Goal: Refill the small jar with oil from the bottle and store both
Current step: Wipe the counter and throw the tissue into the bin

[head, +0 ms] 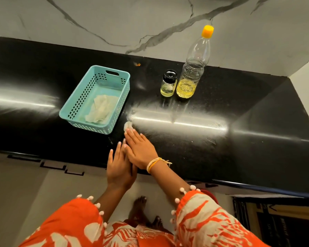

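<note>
A small glass jar [168, 84] with a black lid stands on the black counter, holding a little yellow oil. Right beside it stands a tall clear plastic bottle [193, 72] with a yellow cap, oil filling its bottom part. My right hand [140, 150] lies flat on the counter with straight fingers, its fingertips on a small white round piece [128, 126]. My left hand [119, 166] is at the counter's front edge, fingers straight, touching the side of my right hand. Both hands are well in front of the jar and bottle.
A turquoise plastic basket [78, 97] with a crumpled white tissue [101, 108] inside sits left of the jar. The black counter [221, 148] meets a marble wall behind and turns a corner at the right. My bare feet show on the floor below.
</note>
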